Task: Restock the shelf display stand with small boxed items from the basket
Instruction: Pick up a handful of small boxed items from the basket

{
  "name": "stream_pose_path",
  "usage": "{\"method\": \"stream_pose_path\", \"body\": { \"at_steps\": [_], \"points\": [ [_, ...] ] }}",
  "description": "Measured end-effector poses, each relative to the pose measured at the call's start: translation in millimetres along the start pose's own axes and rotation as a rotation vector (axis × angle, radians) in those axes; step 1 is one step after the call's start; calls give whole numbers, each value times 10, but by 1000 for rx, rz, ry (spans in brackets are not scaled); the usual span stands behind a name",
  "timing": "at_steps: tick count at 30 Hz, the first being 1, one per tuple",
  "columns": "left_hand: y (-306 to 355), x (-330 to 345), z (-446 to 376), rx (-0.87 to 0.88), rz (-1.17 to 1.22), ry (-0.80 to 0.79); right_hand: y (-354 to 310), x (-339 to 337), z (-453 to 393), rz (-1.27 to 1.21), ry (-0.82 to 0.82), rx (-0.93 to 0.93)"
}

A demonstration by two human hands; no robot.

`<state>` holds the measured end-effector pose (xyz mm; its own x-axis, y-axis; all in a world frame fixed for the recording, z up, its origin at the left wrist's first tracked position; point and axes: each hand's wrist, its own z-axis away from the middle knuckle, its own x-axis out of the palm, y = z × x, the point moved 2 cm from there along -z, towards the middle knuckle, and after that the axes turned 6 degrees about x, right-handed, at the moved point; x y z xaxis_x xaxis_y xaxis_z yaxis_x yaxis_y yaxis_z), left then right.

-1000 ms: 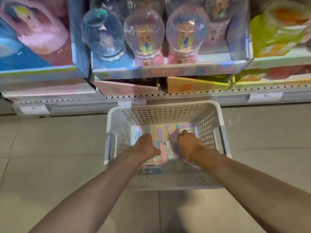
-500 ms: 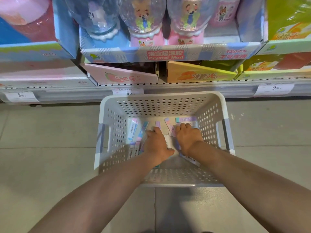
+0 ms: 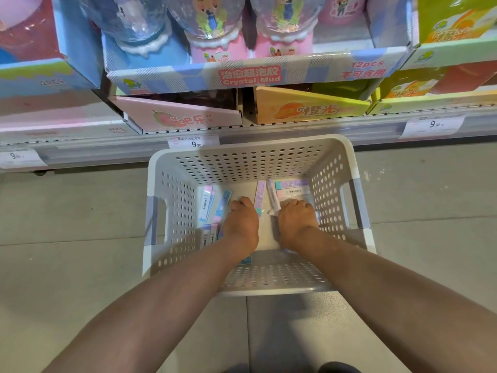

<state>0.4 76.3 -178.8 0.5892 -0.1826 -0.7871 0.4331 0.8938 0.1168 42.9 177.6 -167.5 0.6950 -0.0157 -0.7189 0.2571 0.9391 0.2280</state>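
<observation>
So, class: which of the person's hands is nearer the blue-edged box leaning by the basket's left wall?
Left. The left hand sits just beside the blue-edged box, almost touching; the right hand is across the basket, farther off.

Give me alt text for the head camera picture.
Both hands, left hand and right hand, reach into a white basket on the floor, among small pastel boxes. Behind it, a shelf holds toy cartons.

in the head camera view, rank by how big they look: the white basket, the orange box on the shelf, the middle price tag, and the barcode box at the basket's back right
1. White basket, by far.
2. Orange box.
3 and 4. Middle price tag and barcode box look about alike; the box lies deeper and farther from the camera, so I won't rank them.
</observation>
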Motion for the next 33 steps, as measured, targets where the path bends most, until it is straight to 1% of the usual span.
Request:
{"method": "stream_pose_path", "body": {
  "at_steps": [7,11,14,15,19,22,24,26,29,31,33],
  "points": [
    [-16,-4,-7,31,42,-16,-16,-22,12,-27,24,-15],
    [-77,-147,3,31,206,28,4,-52,13,32,12,-68],
    [-82,-270,-8,52,287,96,5,-59,34,132,-31,-170],
    [-73,-290,-26,60,318,120,6,-49,31,117,-25,-194],
    [47,-302,-113,102,433,164,45,-12,51,-96,-29,-229],
    [168,-308,-173,84,411,151,65,-50,114,-161,-101,-263],
    [223,-324,-207,64,376,140,78,-118,180,-176,-187,-264],
    [246,-338,-238,62,343,136,75,-154,226,-146,-226,-272],
    [216,-334,-283,59,332,110,57,-148,217,-39,-281,-255],
    [179,-328,-298,64,326,91,68,-130,189,-28,-318,-212],
    [142,-320,-294,77,316,83,75,-146,185,-39,-324,-212]
  ]
}}
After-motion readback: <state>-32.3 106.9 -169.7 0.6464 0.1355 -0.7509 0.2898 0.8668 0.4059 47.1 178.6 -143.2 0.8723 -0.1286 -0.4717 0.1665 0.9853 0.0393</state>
